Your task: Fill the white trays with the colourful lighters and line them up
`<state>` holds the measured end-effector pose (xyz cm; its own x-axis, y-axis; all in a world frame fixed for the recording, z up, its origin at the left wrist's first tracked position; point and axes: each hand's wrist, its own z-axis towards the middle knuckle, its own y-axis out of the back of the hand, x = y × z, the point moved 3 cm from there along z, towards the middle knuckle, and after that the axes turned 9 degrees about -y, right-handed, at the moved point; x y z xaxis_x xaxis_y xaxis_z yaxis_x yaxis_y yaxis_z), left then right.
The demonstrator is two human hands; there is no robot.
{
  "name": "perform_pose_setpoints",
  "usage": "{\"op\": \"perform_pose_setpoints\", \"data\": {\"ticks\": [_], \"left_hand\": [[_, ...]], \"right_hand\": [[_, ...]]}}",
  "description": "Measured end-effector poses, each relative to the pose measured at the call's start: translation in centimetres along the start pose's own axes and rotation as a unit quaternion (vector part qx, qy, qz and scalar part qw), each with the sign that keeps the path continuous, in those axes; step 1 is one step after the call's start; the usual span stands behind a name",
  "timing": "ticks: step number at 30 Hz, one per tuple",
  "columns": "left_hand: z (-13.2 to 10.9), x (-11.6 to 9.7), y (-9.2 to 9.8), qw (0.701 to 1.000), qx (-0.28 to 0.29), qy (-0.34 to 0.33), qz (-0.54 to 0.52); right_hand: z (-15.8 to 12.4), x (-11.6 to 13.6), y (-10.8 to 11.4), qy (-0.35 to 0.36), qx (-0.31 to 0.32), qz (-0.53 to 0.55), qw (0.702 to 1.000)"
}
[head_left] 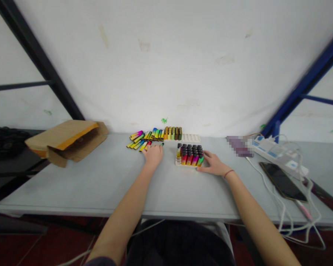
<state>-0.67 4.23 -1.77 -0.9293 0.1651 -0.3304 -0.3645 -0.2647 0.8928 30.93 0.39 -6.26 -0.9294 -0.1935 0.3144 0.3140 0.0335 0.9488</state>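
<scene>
A white tray (pixel 178 161) stands in the middle of the table, holding several upright lighters (pixel 192 157) with black tops and rainbow bodies. My right hand (pixel 215 164) grips its right side, thumb at the front corner and fingers behind. Slots at the tray's left front are bare. To the left, my left hand (pixel 154 157) reaches into a loose pile of shiny rainbow lighters (pixel 135 141). Its fingers are curled down at the pile's near edge, and what they pinch is hidden. Behind stands a second group of upright lighters (pixel 172 133), orange to dark brown, beside a white slotted tray (pixel 191 138).
An open cardboard box (pixel 69 138) lies on the left of the table. At right are a power strip (pixel 277 153), a phone (pixel 283 181), a blurred purple item (pixel 240 146) and tangled white cables (pixel 283 214). A wall (pixel 177 66) closes off the back.
</scene>
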Motion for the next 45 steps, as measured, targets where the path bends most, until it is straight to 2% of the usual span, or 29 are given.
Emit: {"op": "perform_pose_setpoints", "data": {"ticks": [3,5,6,8,11,12,14,19,27,36,45], "left_hand": [[0.5,0.0,0.0,0.993,-0.027,0.042,-0.106],[0.9,0.0,-0.2,0.968,-0.067,0.061,-0.235],[1.1,0.0,-0.3,0.944,-0.088,0.074,-0.31],[1.3,-0.1,-0.8,0.876,-0.112,0.118,-0.454],[1.3,-0.7,-1.3,0.771,-0.087,0.191,-0.601],[1.2,-1.0,-1.4,0.747,-0.072,0.202,-0.63],[1.0,-1.6,-1.1,0.718,-0.043,0.198,-0.666],[0.3,-2.6,-0.5,0.708,-0.003,0.193,-0.68],[-0.2,-3.1,-0.1,0.706,0.001,0.237,-0.667],[-0.4,-3.5,-0.2,0.69,-0.039,0.223,-0.688],[-0.6,-3.1,-0.8,0.689,-0.045,0.222,-0.689]], "right_hand": [[0.0,0.0,0.0,-0.005,0.002,-0.005,1.0],[0.0,0.1,0.0,0.001,0.003,-0.006,1.0],[0.0,0.1,0.1,0.004,0.004,-0.006,1.0],[-0.1,0.1,0.2,0.007,0.004,-0.004,1.0],[-0.1,0.2,0.2,0.005,0.008,-0.002,1.0],[-0.1,0.2,0.3,0.003,0.011,-0.003,1.0],[-0.2,0.2,0.3,0.0,0.015,-0.005,1.0],[-0.2,0.3,0.3,0.002,0.012,-0.002,1.0],[-0.1,0.2,0.3,0.002,0.009,-0.006,1.0],[0.0,0.1,0.1,-0.005,0.007,-0.008,1.0],[-0.1,0.3,0.2,-0.003,0.003,-0.002,1.0]]}}
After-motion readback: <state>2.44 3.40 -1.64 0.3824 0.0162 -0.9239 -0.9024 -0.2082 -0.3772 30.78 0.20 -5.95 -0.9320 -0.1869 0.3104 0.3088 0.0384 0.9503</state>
